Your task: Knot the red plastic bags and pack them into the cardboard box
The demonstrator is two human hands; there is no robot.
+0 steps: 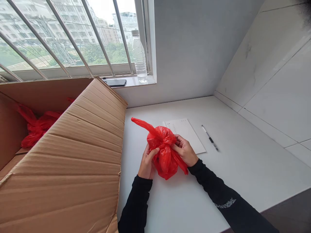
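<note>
Between my hands, just over the white table, is a red plastic bag (166, 161), gathered and knotted at its middle with loose ends sticking out. My left hand (147, 161) grips its left side, the thumb pressed near the knot. On the right side my right hand (183, 150) pinches the plastic beside the knot. What the bag contains is hidden by the red film. Behind it a sheet of paper or notepad (193, 137) with writing lies partly covered by the bag and my right hand.
At left stands a large open cardboard box (80, 155), its flap leaning toward the table, with more red plastic bags (42, 124) inside. A black pen (210, 138) lies on the white table (233, 181). A water bottle (140, 60) and a phone (116, 83) rest on the windowsill.
</note>
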